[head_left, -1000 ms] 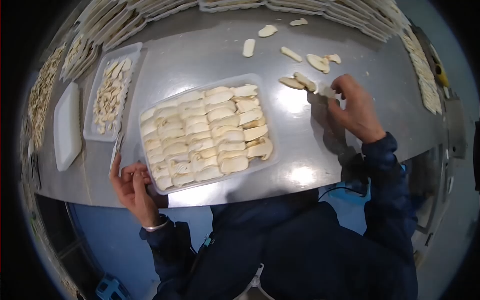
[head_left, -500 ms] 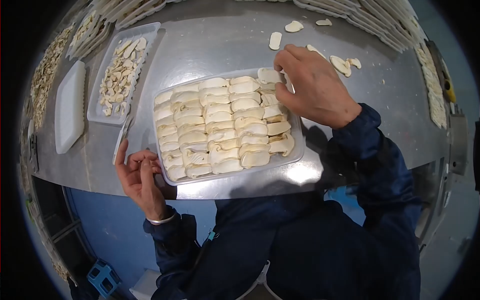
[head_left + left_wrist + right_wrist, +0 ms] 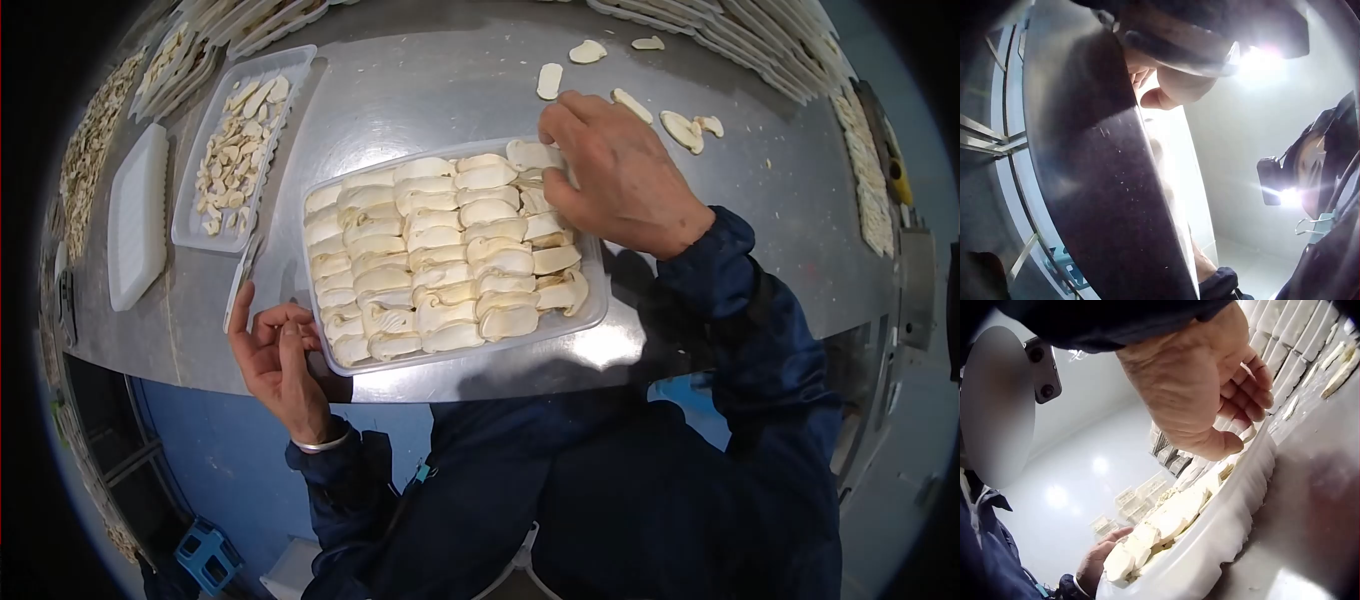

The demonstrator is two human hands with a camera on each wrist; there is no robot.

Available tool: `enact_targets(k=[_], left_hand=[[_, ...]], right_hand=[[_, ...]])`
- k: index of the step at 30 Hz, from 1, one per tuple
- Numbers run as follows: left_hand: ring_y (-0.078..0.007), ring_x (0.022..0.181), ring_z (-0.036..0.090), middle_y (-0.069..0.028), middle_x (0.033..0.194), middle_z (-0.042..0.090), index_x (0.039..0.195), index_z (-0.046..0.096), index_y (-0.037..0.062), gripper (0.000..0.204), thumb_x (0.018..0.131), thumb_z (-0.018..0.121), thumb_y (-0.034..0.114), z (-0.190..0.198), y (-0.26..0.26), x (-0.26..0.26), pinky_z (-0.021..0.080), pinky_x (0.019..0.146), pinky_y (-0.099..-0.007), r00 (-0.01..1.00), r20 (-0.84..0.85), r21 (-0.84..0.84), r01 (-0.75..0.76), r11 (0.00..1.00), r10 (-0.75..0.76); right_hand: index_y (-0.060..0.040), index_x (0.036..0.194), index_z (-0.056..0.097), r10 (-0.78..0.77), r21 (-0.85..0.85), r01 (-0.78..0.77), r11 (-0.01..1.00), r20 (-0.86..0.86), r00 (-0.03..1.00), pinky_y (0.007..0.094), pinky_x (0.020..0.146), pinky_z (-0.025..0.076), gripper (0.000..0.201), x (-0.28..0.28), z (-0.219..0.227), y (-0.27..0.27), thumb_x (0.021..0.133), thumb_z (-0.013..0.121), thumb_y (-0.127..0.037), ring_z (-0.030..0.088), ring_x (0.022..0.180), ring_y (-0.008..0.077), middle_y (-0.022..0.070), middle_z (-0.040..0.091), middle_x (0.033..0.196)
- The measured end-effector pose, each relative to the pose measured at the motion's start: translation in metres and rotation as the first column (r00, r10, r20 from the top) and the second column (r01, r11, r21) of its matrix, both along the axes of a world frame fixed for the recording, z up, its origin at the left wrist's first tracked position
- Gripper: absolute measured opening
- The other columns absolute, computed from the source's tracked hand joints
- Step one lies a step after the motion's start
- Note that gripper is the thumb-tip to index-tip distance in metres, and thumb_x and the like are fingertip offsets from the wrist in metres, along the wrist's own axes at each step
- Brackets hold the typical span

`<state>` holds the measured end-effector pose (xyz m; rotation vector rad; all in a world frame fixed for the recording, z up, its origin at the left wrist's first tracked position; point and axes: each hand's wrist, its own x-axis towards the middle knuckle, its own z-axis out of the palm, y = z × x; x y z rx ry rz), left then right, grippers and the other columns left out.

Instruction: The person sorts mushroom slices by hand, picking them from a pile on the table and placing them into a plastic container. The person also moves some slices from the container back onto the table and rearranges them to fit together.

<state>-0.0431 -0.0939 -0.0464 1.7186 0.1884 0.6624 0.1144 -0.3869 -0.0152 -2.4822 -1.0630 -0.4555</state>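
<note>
A pale plastic tray (image 3: 455, 347) lies tilted near the table's front edge, packed with overlapping rows of sliced mushrooms. My right hand (image 3: 625, 175) is over its far right corner, thumb and fingers around a mushroom slice (image 3: 530, 155). In the right wrist view, that slice shows between thumb and fingertips, low over the row. At the near left corner is my left hand (image 3: 280, 360), fingers loosely bent and fingertips right at the tray's side. A thin, pale, long object (image 3: 240, 285) lies on the table by its index finger. The left wrist view shows only part of this hand (image 3: 1179, 87).
Several loose mushroom slices (image 3: 683, 130) lie on the metal table (image 3: 420, 95) beyond the right hand. Left of the packed tray are a tray of small pieces (image 3: 180, 215) and a white tray (image 3: 137, 225). Stacked trays (image 3: 735, 45) line the back.
My right hand has carried a mushroom slice from the table at right to the tray's far right corner, shifting slightly left lately. The left hand has stayed at the near left corner.
</note>
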Motion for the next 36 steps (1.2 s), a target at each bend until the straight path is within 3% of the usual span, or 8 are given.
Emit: enact_targets(k=[7, 10, 13, 16, 25, 31, 34, 36], left_hand=[[-0.0043, 0.069, 0.047, -0.0057, 0.089, 0.059, 0.138, 0.035, -0.0030, 0.049, 0.093, 0.052, 0.003, -0.001, -0.001, 0.001, 0.039, 0.064, -0.0162, 1.000, 0.006, -0.010, 0.012, 1.000, -0.012], [-0.0036, 0.069, 0.046, -0.0052, 0.089, 0.059, 0.138, 0.035, -0.0030, 0.048, 0.093, 0.051, 0.003, 0.000, -0.001, 0.000, 0.038, 0.064, -0.0159, 1.000, -0.001, -0.023, 0.014, 1.000, -0.014], [-0.0031, 0.069, 0.045, -0.0047, 0.089, 0.059, 0.138, 0.035, -0.0031, 0.048, 0.094, 0.051, 0.002, 0.000, -0.001, 0.001, 0.038, 0.063, -0.0154, 1.000, 0.001, 0.020, 0.011, 1.000, -0.011], [-0.0033, 0.068, 0.045, -0.0043, 0.089, 0.059, 0.138, 0.036, -0.0023, 0.047, 0.094, 0.051, 0.002, -0.001, -0.001, 0.002, 0.038, 0.062, -0.0152, 1.000, -0.002, 0.023, 0.001, 1.000, -0.001], [-0.0069, 0.071, 0.052, -0.0083, 0.090, 0.060, 0.138, 0.035, -0.0021, 0.050, 0.091, 0.050, -0.002, -0.002, 0.003, 0.000, 0.043, 0.063, -0.0169, 1.000, 0.009, -0.027, 0.015, 1.000, -0.015], [-0.0069, 0.072, 0.052, -0.0086, 0.090, 0.061, 0.138, 0.035, -0.0020, 0.050, 0.091, 0.049, -0.003, -0.001, 0.005, 0.000, 0.043, 0.063, -0.0171, 1.000, -0.004, -0.016, 0.010, 1.000, -0.010], [-0.0069, 0.072, 0.053, -0.0086, 0.090, 0.061, 0.138, 0.035, -0.0020, 0.050, 0.090, 0.049, -0.003, 0.000, 0.004, 0.000, 0.043, 0.064, -0.0173, 1.000, -0.004, -0.020, 0.006, 1.000, -0.006], [-0.0063, 0.071, 0.052, -0.0079, 0.089, 0.061, 0.138, 0.036, -0.0024, 0.049, 0.091, 0.050, -0.002, 0.001, 0.002, 0.001, 0.042, 0.064, -0.0172, 1.000, -0.006, -0.019, 0.004, 1.000, -0.004]], right_hand=[[-0.0013, 0.096, 0.055, -0.018, 0.053, 0.015, 0.998, 0.057, 0.998, 0.0397, 0.073, 0.045, 0.022, 0.006, 0.006, -0.015, 0.076, 0.061, -0.010, 0.057, 0.084, 0.0317, 0.0134, 0.056, 0.087], [-0.0004, 0.097, 0.058, -0.263, 0.100, 0.252, 0.962, 0.108, 0.959, 0.0405, 0.072, 0.046, 0.022, 0.037, 0.018, -0.073, 0.078, 0.060, -0.012, 0.058, 0.081, 0.0332, 0.0150, 0.058, 0.088], [0.0007, 0.096, 0.061, -0.397, -0.170, 0.400, 0.900, 0.053, 0.916, 0.0425, 0.071, 0.047, 0.023, 0.064, -0.003, -0.111, 0.079, 0.060, -0.015, 0.059, 0.077, 0.0347, 0.0161, 0.059, 0.086], [0.0003, 0.092, 0.062, -0.384, -0.155, 0.364, 0.919, -0.133, 0.914, 0.0434, 0.073, 0.046, 0.023, 0.065, -0.017, -0.099, 0.078, 0.060, -0.018, 0.059, 0.079, 0.0356, 0.0167, 0.060, 0.086], [0.0046, 0.086, 0.062, -0.398, -0.247, 0.380, 0.892, -0.024, 0.917, 0.0455, 0.081, 0.047, 0.029, 0.070, -0.019, -0.075, 0.074, 0.059, -0.021, 0.060, 0.087, 0.0400, 0.0235, 0.061, 0.092], [0.0041, 0.083, 0.060, -0.464, -0.282, 0.399, 0.872, -0.223, 0.857, 0.0438, 0.077, 0.046, 0.028, 0.058, 0.007, -0.063, 0.074, 0.060, -0.023, 0.060, 0.087, 0.0372, 0.0215, 0.062, 0.091], [-0.0013, 0.080, 0.053, -0.109, -0.019, 0.109, 0.994, -0.001, 0.994, 0.0409, 0.067, 0.042, 0.018, 0.030, 0.005, -0.044, 0.071, 0.061, -0.014, 0.053, 0.072, 0.0315, 0.0143, 0.054, 0.077], [-0.0029, 0.079, 0.049, 0.049, 0.042, -0.053, 0.998, 0.102, 0.994, 0.0393, 0.064, 0.040, 0.016, 0.008, 0.008, -0.024, 0.070, 0.060, -0.010, 0.049, 0.068, 0.0293, 0.0121, 0.049, 0.075]])
